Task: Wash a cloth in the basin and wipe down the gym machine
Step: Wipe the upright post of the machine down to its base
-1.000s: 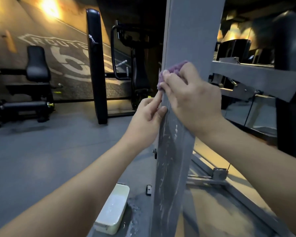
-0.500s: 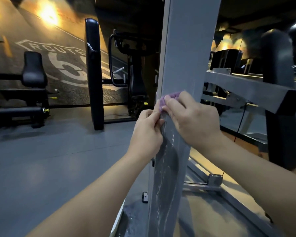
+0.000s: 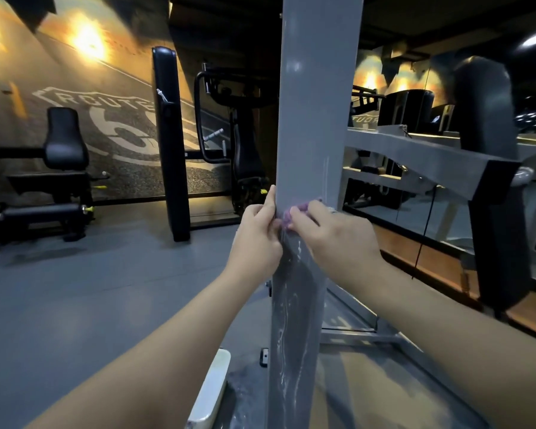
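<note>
A tall grey upright post (image 3: 314, 103) of the gym machine stands right in front of me, wet and streaked below my hands. My right hand (image 3: 338, 236) presses a small purple cloth (image 3: 294, 210) against the post's front face, fingers curled over it. My left hand (image 3: 257, 233) is at the post's left edge, its fingertips pinching the cloth's left end. Most of the cloth is hidden under my fingers. The white basin (image 3: 209, 394) sits on the floor at the post's foot, partly cut off by my left arm.
A grey cross arm (image 3: 415, 156) with a black roller pad (image 3: 489, 181) juts from the post to the right. Black benches (image 3: 62, 168) and another machine (image 3: 171, 144) stand at the back left. The floor around the basin is wet.
Both hands with the cloth have slid down the post relative to the cross arm. The camera tilted upward, then back down a little, so the basin is in view again.
</note>
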Demonstrator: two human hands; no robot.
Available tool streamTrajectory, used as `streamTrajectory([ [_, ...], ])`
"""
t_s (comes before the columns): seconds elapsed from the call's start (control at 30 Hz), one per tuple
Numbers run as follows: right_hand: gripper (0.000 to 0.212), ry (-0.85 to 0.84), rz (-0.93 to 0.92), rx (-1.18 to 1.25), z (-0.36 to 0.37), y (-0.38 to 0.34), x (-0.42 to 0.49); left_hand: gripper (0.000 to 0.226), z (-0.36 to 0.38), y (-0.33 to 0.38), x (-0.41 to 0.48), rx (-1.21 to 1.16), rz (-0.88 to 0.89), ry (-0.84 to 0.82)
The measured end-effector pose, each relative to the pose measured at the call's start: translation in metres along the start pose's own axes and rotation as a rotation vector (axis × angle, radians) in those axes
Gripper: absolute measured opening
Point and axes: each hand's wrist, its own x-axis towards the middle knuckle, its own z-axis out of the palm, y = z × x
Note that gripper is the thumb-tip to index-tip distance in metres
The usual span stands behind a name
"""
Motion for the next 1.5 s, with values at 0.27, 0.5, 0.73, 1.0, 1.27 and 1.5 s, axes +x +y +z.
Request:
streamTrajectory([
  [0.27,0.009,0.131,0.103,-0.024,-0.031,0.041,0.067,0.045,-0.02,0.046,0.028,-0.337,-0.248,0.21],
  [0.5,0.01,0.157,0.115,0.041,-0.001,0.028,0.009,0.052,0.005,0.071,0.063,-0.258,-0.365,0.497],
  [0.73,0.009,0.193,0.084,0.011,-0.026,0.054,0.065,0.055,0.016,0.066,0.071,-0.208,-0.407,0.603],
  [1.0,0.028,0.369,0.285,0.077,-0.021,0.052,0.077,0.051,0.014,0.068,0.069,-0.187,-0.434,0.61],
  [1.27,0.017,0.288,0.177,0.074,-0.034,0.056,0.086,0.051,0.014,0.073,0.066,-0.241,-0.431,0.603],
  [1.5,0.028,0.39,0.307,0.149,-0.024,0.054,0.083,0.049,0.01,0.079,0.064,-0.266,-0.422,0.607],
])
